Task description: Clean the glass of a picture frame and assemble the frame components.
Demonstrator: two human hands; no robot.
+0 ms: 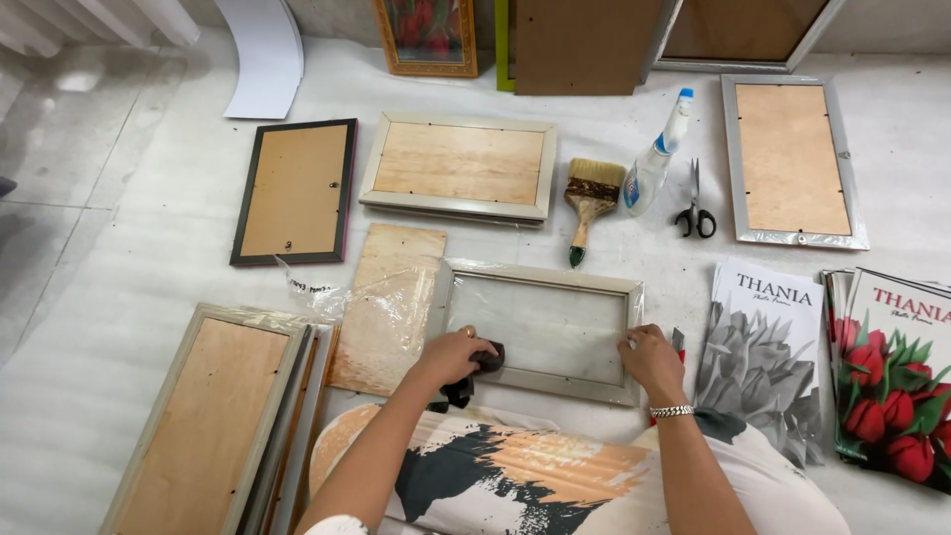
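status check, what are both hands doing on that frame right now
Left hand pressing a dark cloth on the glass of the pale rectangular picture frame. Right hand gripping the frame's right edge. Loose wooden backing board lies alongside, not blocking.

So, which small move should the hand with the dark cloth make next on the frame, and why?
Probably sweep the cloth rightward across the glass. The left hand presses it at the lower left corner of the frame, so most of the pane lies unwiped ahead of it, and the right hand steadies the frame's right edge.
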